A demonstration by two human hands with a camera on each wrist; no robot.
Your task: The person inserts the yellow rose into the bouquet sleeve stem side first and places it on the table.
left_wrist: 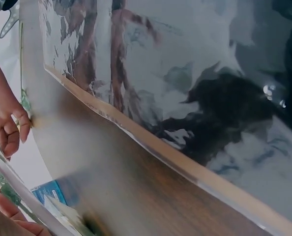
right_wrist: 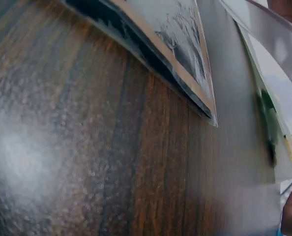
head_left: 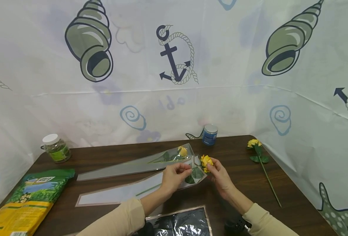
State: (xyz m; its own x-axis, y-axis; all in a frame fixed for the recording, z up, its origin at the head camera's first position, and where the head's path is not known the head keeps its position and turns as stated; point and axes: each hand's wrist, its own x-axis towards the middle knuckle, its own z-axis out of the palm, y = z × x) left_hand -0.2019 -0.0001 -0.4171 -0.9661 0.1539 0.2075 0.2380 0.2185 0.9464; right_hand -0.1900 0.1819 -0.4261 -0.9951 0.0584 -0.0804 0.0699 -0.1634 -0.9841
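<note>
A yellow artificial rose (head_left: 205, 161) lies partly inside a clear tapered flower sleeve (head_left: 109, 194), its bloom at the wide mouth and its green stem showing through the film. My right hand (head_left: 221, 178) holds the rose at its bloom with thumb and fingers. At the sleeve's mouth, my left hand (head_left: 173, 177) pinches the film beside the leaves; its fingertips partly cover that spot. Just behind lies a second sleeve (head_left: 112, 171) with another yellow rose (head_left: 183, 151) inside. The left wrist view catches my right hand (left_wrist: 6, 123) at its left edge.
A loose yellow rose (head_left: 262, 164) lies at the table's right. In front is a stack of shiny film packaging (head_left: 188, 223). A blue tin (head_left: 210, 135) stands at the back, a white-lidded jar (head_left: 56, 149) back left, and a green-yellow bag (head_left: 33, 203) on the left.
</note>
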